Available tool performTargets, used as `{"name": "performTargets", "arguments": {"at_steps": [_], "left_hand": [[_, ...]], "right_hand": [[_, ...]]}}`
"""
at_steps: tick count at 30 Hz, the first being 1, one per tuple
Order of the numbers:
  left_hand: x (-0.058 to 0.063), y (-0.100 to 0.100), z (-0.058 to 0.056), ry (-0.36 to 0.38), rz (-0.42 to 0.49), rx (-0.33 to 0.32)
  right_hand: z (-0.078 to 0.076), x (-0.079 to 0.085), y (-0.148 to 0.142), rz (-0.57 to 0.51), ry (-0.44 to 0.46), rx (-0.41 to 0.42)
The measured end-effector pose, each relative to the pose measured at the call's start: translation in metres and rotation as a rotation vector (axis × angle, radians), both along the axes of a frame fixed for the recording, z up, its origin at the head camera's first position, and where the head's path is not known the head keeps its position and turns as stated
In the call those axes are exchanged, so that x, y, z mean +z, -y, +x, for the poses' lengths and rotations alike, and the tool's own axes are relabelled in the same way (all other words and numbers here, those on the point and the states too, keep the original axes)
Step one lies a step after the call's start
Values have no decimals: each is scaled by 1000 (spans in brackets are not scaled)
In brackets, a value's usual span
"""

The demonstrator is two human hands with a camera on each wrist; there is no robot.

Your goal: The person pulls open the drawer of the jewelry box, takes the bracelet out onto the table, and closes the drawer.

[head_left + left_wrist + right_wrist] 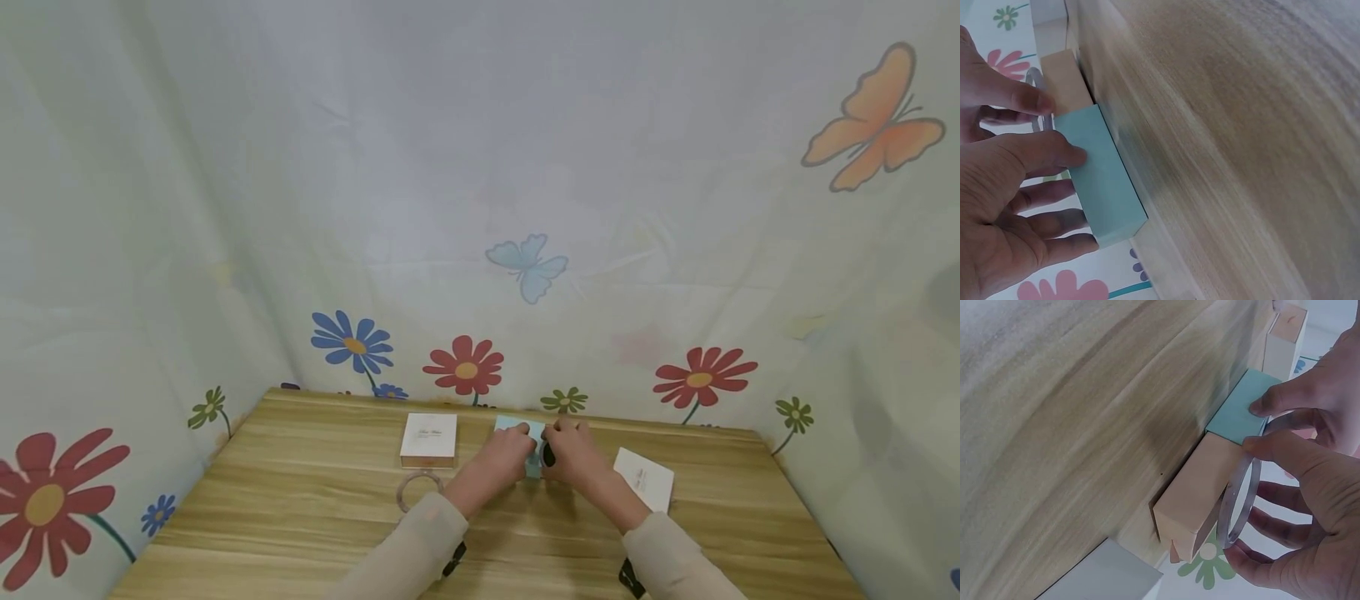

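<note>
A small teal box sleeve point(1100, 175) lies on the wooden table with its peach inner drawer point(1197, 478) slid out to the right. My left hand point(506, 454) grips the sleeve, thumb on its near side and fingers on the top. In my right hand point(1316, 512), a translucent bangle point(1239, 503) is pinched between thumb and fingers. It stands on edge beside the drawer's top opening. Both hands are close together, and the right thumb is near the seam of sleeve and drawer. The drawer's inside is hidden.
A white box point(429, 437) with printed lettering stands left of the hands. Another white box point(647, 477) lies angled beyond the right forearm. A second bangle point(411, 482) rests on the table near the left forearm. Patterned curtains point(465, 167) hang behind the table point(300, 492).
</note>
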State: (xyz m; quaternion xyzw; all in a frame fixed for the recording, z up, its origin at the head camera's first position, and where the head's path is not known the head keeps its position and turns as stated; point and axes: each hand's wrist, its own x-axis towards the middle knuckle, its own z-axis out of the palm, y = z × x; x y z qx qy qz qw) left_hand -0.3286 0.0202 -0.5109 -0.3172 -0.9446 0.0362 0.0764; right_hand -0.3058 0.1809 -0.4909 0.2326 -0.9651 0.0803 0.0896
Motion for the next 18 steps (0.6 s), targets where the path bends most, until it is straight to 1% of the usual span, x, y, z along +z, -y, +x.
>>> {"name": "performTargets", "arguments": {"at_steps": [5, 14, 18], "left_hand": [[2, 0, 0, 12, 7, 4], [6, 0, 2, 62, 34, 24], [6, 1, 3, 60, 31, 21]], "right_hand": [[4, 2, 1, -22, 8, 5], [12, 2, 5, -50, 75, 3], [15, 0, 7, -59, 64, 15]]}}
